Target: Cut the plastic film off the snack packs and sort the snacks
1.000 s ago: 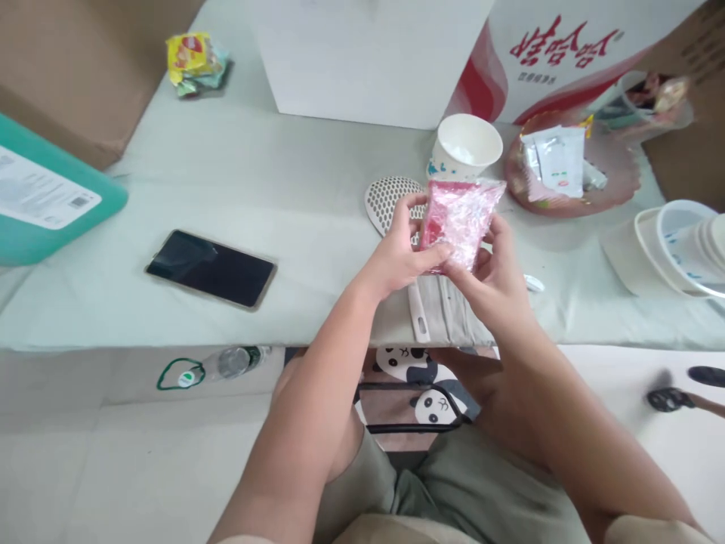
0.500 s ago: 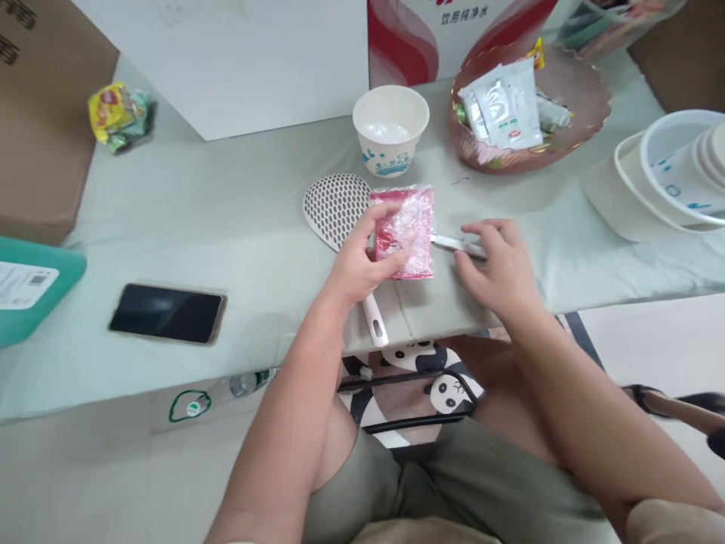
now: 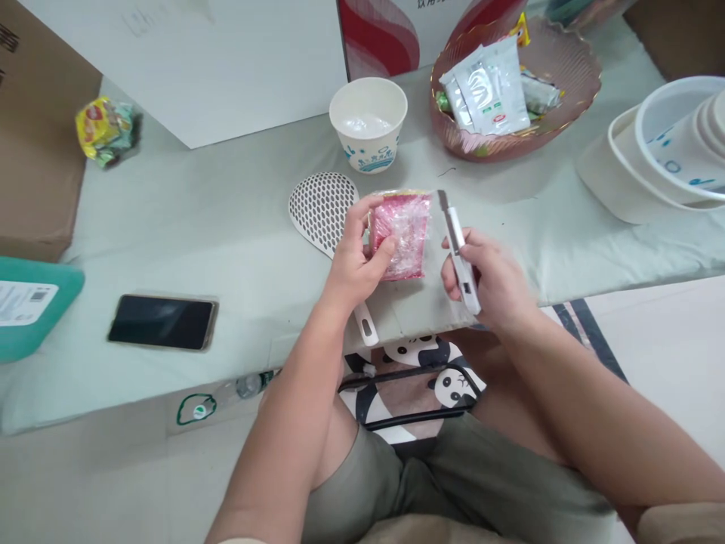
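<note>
My left hand (image 3: 362, 253) grips a pink packet in clear plastic wrap (image 3: 405, 234), thumb on its face, above the table's front part. In my right hand (image 3: 490, 276) is a white utility knife (image 3: 461, 261), its blade out and pointing away from me, just right of the packet and apart from it. Partly beneath my left hand and the packet lies a white perforated skimmer (image 3: 324, 208), its handle end reaching the table's front edge. A paper cup (image 3: 369, 128) with clear plastic inside stands behind the packet.
A pink scalloped bowl (image 3: 572, 98) holds several sachets. White tubs (image 3: 609, 177) with stacked cups stand at the right. A phone (image 3: 163, 322), a teal container (image 3: 45, 310) and a yellow-green wrapper (image 3: 105, 130) are at the left. A large white box (image 3: 226, 68) stands behind.
My right hand has lifted the utility knife off the table and turned it upright beside the packet. My left hand has tilted the packet slightly. The view has shifted a little.
</note>
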{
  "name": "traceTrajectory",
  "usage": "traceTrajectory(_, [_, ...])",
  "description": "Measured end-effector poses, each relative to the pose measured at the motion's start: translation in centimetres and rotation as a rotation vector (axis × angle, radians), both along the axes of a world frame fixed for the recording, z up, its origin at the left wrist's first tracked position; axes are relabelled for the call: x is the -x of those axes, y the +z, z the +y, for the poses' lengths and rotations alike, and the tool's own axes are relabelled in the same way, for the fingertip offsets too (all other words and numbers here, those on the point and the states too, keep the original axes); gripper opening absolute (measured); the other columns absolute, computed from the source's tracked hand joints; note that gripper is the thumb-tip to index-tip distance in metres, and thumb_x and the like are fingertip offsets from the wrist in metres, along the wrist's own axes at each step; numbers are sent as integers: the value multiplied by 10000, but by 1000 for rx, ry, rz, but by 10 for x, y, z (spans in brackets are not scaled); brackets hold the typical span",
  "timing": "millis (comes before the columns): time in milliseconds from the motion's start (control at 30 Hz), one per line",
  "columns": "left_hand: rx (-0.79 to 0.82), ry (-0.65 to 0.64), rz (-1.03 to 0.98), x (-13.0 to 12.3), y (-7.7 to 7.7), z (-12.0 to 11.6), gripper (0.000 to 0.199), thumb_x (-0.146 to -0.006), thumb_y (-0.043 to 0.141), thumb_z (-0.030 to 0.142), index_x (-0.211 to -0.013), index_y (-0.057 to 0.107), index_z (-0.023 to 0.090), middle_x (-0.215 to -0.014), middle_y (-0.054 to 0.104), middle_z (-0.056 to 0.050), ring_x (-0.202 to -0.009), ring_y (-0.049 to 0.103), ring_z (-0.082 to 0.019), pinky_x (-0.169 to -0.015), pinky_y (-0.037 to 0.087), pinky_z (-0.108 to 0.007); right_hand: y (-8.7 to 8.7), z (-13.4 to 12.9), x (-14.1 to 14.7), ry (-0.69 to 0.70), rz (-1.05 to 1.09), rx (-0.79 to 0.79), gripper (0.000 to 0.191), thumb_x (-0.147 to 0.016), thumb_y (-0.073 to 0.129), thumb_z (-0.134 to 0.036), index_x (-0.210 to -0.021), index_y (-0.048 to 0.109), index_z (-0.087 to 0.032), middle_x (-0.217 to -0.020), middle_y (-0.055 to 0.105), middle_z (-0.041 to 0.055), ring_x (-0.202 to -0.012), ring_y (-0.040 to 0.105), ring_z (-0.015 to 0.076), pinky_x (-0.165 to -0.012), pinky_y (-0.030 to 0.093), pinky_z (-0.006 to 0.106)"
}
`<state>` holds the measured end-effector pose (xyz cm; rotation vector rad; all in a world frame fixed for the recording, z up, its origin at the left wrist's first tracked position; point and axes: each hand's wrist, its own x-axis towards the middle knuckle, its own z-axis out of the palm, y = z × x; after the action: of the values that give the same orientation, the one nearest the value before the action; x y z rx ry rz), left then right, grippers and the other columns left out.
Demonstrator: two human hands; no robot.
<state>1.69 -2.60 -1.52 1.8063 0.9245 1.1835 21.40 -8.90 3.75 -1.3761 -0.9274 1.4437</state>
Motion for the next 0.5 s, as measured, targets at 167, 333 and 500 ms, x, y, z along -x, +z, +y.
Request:
traceTrajectory(167, [-32,-48,53,-6,-3,-4,647,-977,604,550,-1507,275,379,-1525,508,-105,-1177,672,-233,-917,617,-379,6,-9,17,137,167,39,279,-828,668,-431,-959,542,-221,-609,651,-38,-435,556,114,-393,381,226])
traceTrajectory(333, [-115,1,112,-5,-9,-1,680,-999,552,563,-1566,219,388,-1610,428,-111,-1350,594,-287,-1030,590,-436,3,-11,22,80,135,52,286,-854,674,-435,-976,588,-191,-613,641,-42,-440,556,88,-402,393,201])
traceTrajectory(500, [-232,67,161,-7,-12,1,666,-1019,481,589,-1595,211,392,-1622,435,-83,-1479,481,-302,-1173,490,-503,3,-13,24,70,109,51,281,-845,691,-447,-843,610,-178,-600,608,-41,-411,518,62,-374,375,183])
